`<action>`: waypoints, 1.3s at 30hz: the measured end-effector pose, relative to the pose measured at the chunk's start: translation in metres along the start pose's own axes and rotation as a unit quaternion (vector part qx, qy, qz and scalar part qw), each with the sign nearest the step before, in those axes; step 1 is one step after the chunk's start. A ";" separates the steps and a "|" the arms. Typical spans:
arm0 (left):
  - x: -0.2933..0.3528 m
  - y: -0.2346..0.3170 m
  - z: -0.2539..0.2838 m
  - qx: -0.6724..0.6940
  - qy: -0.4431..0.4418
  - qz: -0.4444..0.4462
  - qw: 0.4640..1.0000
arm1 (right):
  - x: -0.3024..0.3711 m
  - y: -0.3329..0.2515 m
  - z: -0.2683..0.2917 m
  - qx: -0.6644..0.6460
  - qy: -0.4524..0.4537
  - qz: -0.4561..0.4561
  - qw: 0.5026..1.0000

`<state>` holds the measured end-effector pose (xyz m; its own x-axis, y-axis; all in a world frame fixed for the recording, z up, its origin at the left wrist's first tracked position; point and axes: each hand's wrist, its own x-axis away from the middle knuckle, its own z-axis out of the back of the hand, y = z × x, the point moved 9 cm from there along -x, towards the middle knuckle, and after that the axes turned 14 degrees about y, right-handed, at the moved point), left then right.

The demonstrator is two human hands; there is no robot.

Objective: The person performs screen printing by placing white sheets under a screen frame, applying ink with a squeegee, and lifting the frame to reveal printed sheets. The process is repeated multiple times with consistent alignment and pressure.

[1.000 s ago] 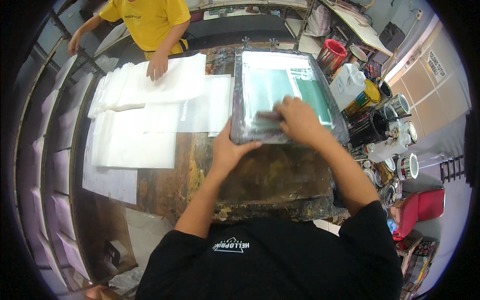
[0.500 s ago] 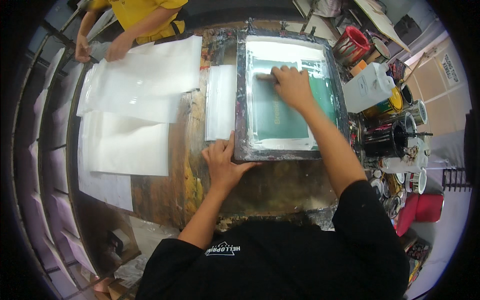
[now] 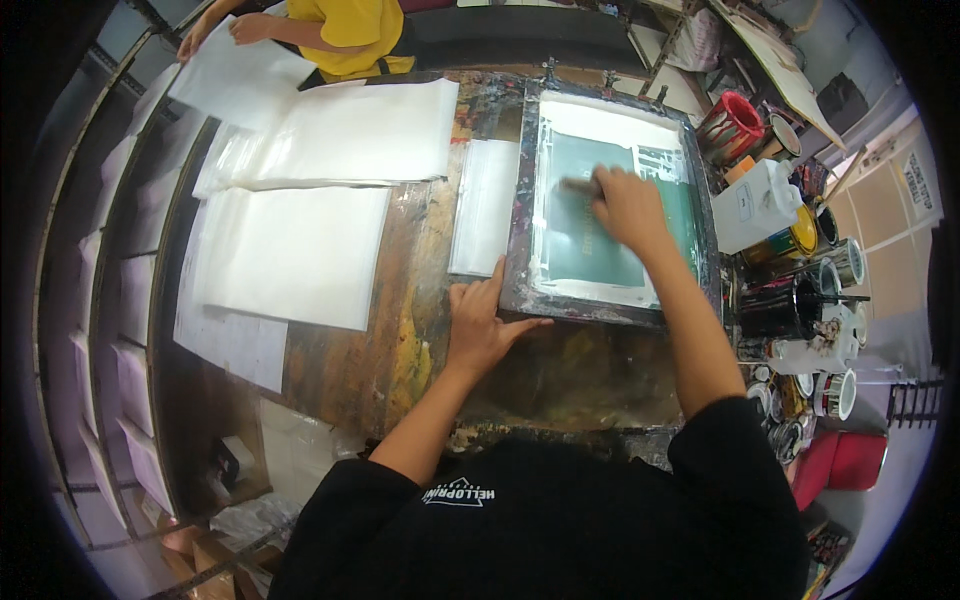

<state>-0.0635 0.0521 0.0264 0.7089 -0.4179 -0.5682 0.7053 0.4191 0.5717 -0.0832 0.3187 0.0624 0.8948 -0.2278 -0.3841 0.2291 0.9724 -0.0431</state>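
Note:
A dark-framed printing screen (image 3: 515,235) lies on the table, its mesh (image 3: 590,255) green with white ink borders. My right hand (image 3: 630,208) is closed round a squeegee (image 3: 578,186), which touches the mesh; most of the tool is hidden under my fingers. At the frame's near left corner rests my left hand (image 3: 482,325), fingers spread, the index along the left side and the thumb along the near edge. Beside the frame, on its left, is a narrow stack of white sheets (image 3: 484,210).
Larger piles of white sheets (image 3: 290,255) cover the table's left. A co-worker in yellow (image 3: 365,35) holds a sheet (image 3: 240,75) near the drying rack (image 3: 150,265). Ink cans (image 3: 732,128), a white jug (image 3: 755,205) and several pots crowd the right side.
My right hand and the squeegee have moved slightly toward me over the mesh. The co-worker has lifted a sheet off the pile toward the rack. The whole view has shifted; my left hand stays at the corner.

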 end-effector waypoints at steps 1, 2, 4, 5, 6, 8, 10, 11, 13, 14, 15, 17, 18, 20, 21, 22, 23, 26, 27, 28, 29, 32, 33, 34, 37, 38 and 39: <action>0.000 0.000 0.000 0.003 -0.003 0.005 1.000 | 0.023 -0.014 0.018 0.009 -0.008 0.004 1.000; 0.001 -0.002 -0.001 0.004 -0.005 0.010 1.000 | 0.045 -0.028 0.030 -0.003 -0.025 -0.001 1.000; -0.001 0.000 0.002 0.025 -0.001 0.026 0.999 | 0.077 -0.050 0.060 -0.017 -0.035 -0.010 0.999; -0.003 0.001 0.004 0.042 0.002 0.036 0.998 | 0.089 -0.059 0.075 -0.022 -0.027 -0.016 0.999; -0.006 0.002 0.005 0.059 0.006 0.047 0.997 | 0.093 -0.066 0.089 -0.027 -0.020 -0.020 0.999; -0.022 0.009 0.007 0.183 0.062 0.108 0.975 | 0.084 -0.078 0.135 -0.008 0.105 0.011 0.994; -0.046 0.022 0.016 0.235 0.074 0.148 0.958 | 0.069 -0.084 0.173 0.021 0.208 0.026 0.978; -0.070 0.041 0.030 0.225 0.057 0.153 0.960 | 0.054 -0.080 0.189 0.040 0.251 0.025 0.967; -0.101 0.050 0.041 0.363 0.102 0.103 0.920 | 0.021 -0.069 0.211 0.056 0.320 0.044 0.945; -0.111 0.051 0.049 0.426 0.127 0.078 0.892 | 0.009 -0.070 0.223 0.052 0.338 0.055 0.938; -0.116 0.031 0.038 0.326 0.088 0.113 0.934 | -0.002 -0.069 0.233 0.051 0.357 0.064 0.930; -0.106 -0.031 0.019 0.109 0.010 0.180 0.978 | -0.021 -0.059 0.246 0.035 0.353 0.057 0.933; -0.090 -0.053 0.015 0.063 0.005 0.199 0.978 | -0.031 -0.061 0.252 0.023 0.334 0.049 0.941; -0.066 -0.072 0.000 -0.032 0.002 0.168 0.985 | -0.046 -0.060 0.263 0.006 0.315 0.015 0.949; -0.056 -0.074 -0.005 -0.088 0.009 0.122 0.989 | -0.054 -0.055 0.268 -0.009 0.317 -0.004 0.948; -0.054 -0.067 -0.008 -0.139 0.017 0.075 0.987 | -0.061 -0.052 0.272 -0.001 0.332 0.004 0.943; -0.052 -0.075 -0.014 -0.122 0.000 0.105 0.987 | -0.066 -0.046 0.270 -0.015 0.320 -0.018 0.947; -0.054 -0.087 -0.022 -0.067 -0.050 0.178 0.980 | -0.073 -0.039 0.272 -0.042 0.296 -0.072 0.951; -0.054 -0.084 -0.019 -0.049 -0.068 0.193 0.978 | -0.075 -0.036 0.269 -0.044 0.292 -0.073 0.953; -0.056 -0.079 -0.016 -0.031 -0.083 0.207 0.974 | -0.076 -0.034 0.268 -0.047 0.289 -0.073 0.953; -0.058 -0.076 -0.016 -0.011 -0.078 0.211 0.974 | -0.077 -0.033 0.266 -0.049 0.287 -0.073 0.954; -0.068 -0.056 -0.010 0.050 -0.052 0.207 0.976 | -0.078 -0.034 0.266 -0.032 0.309 -0.050 0.949; -0.083 -0.041 -0.006 0.075 -0.038 0.194 0.977 | -0.078 -0.032 0.263 -0.019 0.306 -0.053 0.950; -0.096 -0.029 0.005 0.091 -0.019 0.185 0.978 | -0.081 -0.030 0.262 -0.017 0.302 -0.052 0.952; -0.142 -0.029 0.021 0.135 -0.018 0.166 0.977 | -0.086 -0.023 0.263 -0.012 0.290 -0.056 0.955; -0.155 -0.040 0.029 0.107 -0.020 0.151 0.983 | -0.087 -0.023 0.264 -0.014 0.283 -0.056 0.957; -0.165 -0.053 0.042 0.076 -0.021 0.138 0.987 | -0.086 -0.029 0.263 -0.027 0.237 -0.066 0.969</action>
<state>-0.2176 0.0644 0.1147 0.8714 -0.3387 -0.3549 0.4743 0.3965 0.7861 -0.0660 0.2976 0.3394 0.5792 -0.3149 -0.7519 0.2975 0.9404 -0.1646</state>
